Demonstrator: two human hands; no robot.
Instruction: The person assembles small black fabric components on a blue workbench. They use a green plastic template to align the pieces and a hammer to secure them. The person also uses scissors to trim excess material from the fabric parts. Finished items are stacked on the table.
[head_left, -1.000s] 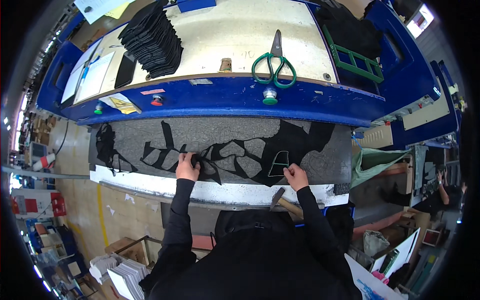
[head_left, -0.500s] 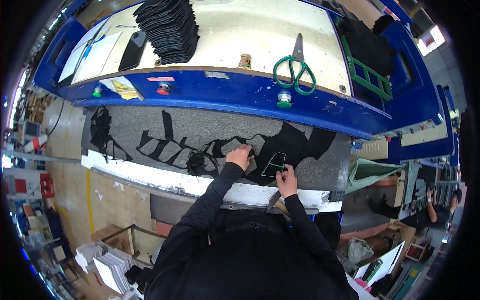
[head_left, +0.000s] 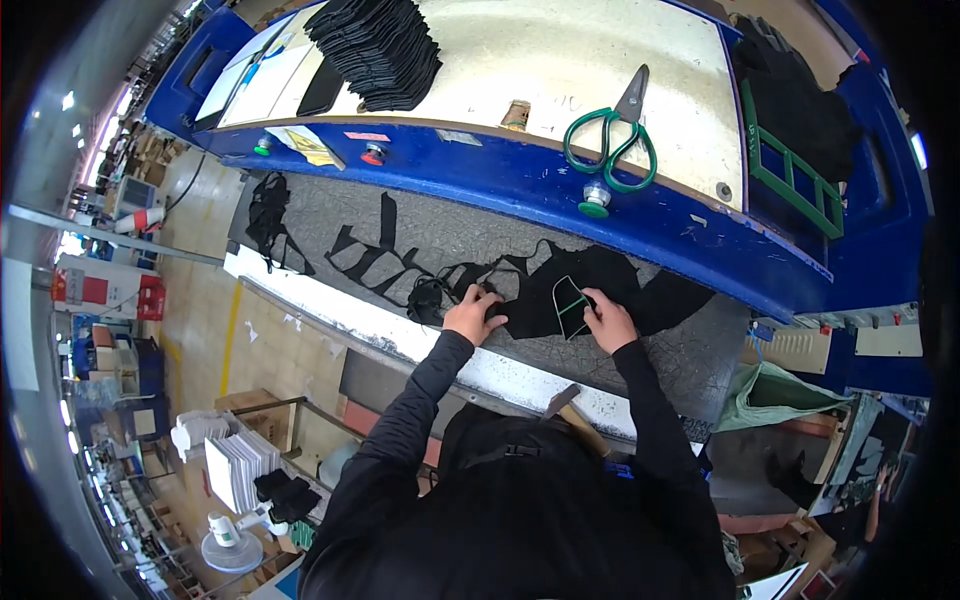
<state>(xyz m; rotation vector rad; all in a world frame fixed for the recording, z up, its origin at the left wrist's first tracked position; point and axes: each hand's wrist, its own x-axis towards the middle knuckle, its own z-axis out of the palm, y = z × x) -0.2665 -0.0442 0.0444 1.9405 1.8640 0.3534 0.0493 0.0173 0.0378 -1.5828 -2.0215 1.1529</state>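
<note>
Left hand (head_left: 472, 315): fingers bent at the black cloth (head_left: 535, 305); cannot tell whether they grip it. Right hand (head_left: 609, 322): fingers clamped on the right edge of the green frame (head_left: 572, 305). Frame lies on the cloth, over the grey mat (head_left: 460, 228). Hammer (head_left: 583, 425) on near side; scissors (head_left: 628, 108) on far side.

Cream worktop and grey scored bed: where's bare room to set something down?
Worktop: between the black fabric stack and green-handled scissors. Bed: between the blue beam and black cut fabric web. Crowded: around left hand, right hand and small green frame.
</note>
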